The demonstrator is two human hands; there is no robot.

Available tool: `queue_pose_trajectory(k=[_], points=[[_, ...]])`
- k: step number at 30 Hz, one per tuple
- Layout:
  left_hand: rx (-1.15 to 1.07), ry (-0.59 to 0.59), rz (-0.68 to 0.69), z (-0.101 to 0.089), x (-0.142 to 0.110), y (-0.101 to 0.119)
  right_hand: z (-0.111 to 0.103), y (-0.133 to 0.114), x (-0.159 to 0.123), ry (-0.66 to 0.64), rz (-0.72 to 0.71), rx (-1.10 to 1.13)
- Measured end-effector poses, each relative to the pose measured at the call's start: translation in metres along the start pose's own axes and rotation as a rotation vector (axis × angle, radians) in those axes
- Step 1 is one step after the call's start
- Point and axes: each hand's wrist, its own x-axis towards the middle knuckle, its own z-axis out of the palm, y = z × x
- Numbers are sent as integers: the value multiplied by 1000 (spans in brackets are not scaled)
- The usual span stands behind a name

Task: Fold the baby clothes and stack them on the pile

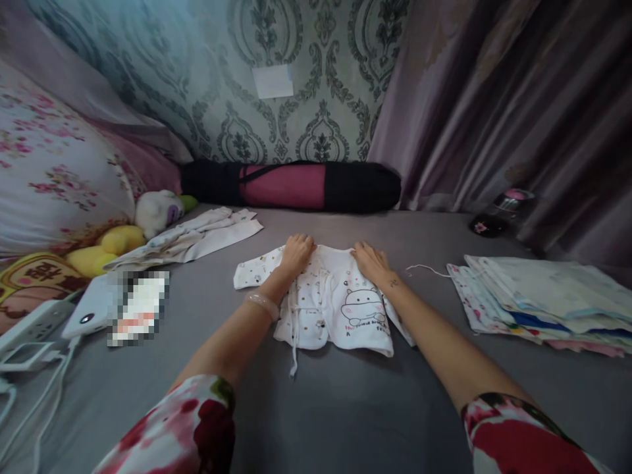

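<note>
A small white baby shirt (316, 303) lies spread out on the grey sheet in front of me. Its front has a cartoon animal print, and a tie string hangs below the hem. My left hand (297, 253), below which a pale bangle (263, 305) circles the wrist, is closed on the shirt's left shoulder. Over at the opposite shoulder, beside the neckline, the curled fingers of my right hand (371, 261) grip the fabric. Both thumbs are partly hidden. One sleeve stretches out to the left; the other is partly covered by my right forearm.
Folded cloths (548, 299) are stacked at right, near a dark round object (501, 214). Crumpled light clothing (197, 237), plush toys (158, 212), a white power bank (93, 306) and a power strip (37, 326) lie left. A black and pink bag (281, 186) lines the wall.
</note>
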Motion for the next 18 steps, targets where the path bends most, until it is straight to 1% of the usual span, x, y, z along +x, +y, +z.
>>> queue_pose_trajectory(k=[4,6,8,10,13,16,18], points=[[1,-94,-31,5,0,1,5,3,3,13,30,77],[-22,-118,-82,3,-3,-2,5,8,5,9,62,141],[-51,-143,-158,-2,-7,-11,2,18,4,-3,103,220],[-85,-194,-249,-7,-13,-26,-2,32,-2,-17,147,321],[-145,-265,-353,-14,-25,-54,-6,54,-22,-50,215,538],[-186,-266,-410,-19,-42,-80,-8,71,-48,-145,278,753],[-208,-258,-443,-23,-55,-93,-8,79,-64,-180,282,773]])
